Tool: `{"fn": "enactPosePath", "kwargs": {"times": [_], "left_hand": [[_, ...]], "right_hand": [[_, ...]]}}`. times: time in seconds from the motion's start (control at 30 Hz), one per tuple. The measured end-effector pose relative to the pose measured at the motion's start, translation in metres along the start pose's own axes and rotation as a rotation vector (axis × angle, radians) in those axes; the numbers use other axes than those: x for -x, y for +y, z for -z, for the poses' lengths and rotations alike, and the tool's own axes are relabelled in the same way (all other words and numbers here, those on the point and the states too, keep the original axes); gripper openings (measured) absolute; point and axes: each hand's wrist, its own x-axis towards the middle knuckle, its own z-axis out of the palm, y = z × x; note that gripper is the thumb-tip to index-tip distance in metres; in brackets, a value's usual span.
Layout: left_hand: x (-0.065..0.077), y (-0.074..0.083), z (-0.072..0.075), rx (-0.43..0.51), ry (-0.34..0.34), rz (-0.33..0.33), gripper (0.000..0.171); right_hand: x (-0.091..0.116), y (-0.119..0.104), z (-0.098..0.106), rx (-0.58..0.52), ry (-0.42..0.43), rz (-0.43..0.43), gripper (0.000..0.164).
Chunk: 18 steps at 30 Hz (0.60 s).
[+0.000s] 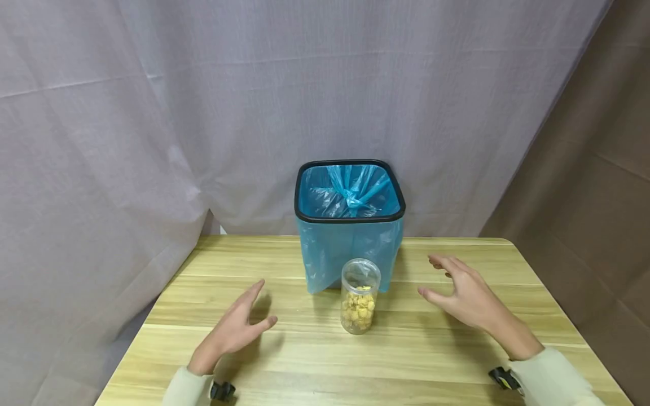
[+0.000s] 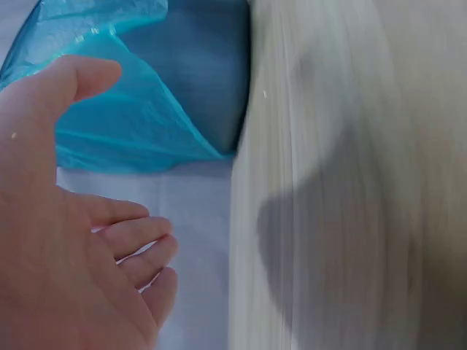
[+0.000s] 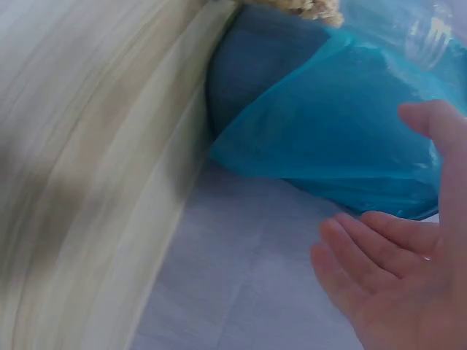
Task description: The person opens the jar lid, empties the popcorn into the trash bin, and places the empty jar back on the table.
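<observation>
A clear plastic jar [image 1: 359,299], partly filled with yellow popcorn-like pieces [image 1: 358,312], stands upright on the table without a lid. Right behind it is a trash bin with a black rim [image 1: 350,220], lined with a blue plastic bag [image 1: 325,251] that is knotted inside. My left hand [image 1: 235,325] hovers left of the jar, fingers extended and thumb apart, holding nothing. On the other side, my right hand [image 1: 464,296] is held above the table, also spread and holding nothing. Part of the jar [image 3: 408,29] shows at the top of the right wrist view.
The wooden table [image 1: 304,366] carries the bin near its back edge. Grey curtain cloth [image 1: 244,113] hangs behind and to the left, and a brown curtain [image 1: 584,169] hangs at the right.
</observation>
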Motion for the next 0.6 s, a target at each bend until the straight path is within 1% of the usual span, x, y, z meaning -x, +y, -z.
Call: {"fn": "enactPosePath", "kwargs": {"times": [0.13,0.23,0.33,0.47,0.6], "left_hand": [[0.002,0.009,-0.005,0.084,0.021,0.002,0.091],[0.001,0.016,-0.01,0.164,0.048,-0.023,0.086],[0.0,0.023,-0.015,0.272,0.056,-0.06,0.082],[-0.002,0.033,-0.022,0.383,0.041,-0.089,0.078],[-0.004,0.042,-0.033,0.428,-0.002,-0.105,0.077]], "right_hand": [[0.003,-0.007,0.006,-0.031,-0.025,0.012,0.077],[0.004,-0.014,0.008,-0.051,-0.035,0.027,0.076],[0.005,-0.021,0.008,-0.07,-0.023,0.058,0.073],[0.004,-0.03,0.005,-0.089,0.005,0.11,0.068],[0.003,-0.04,0.003,-0.116,0.012,0.133,0.065]]}}
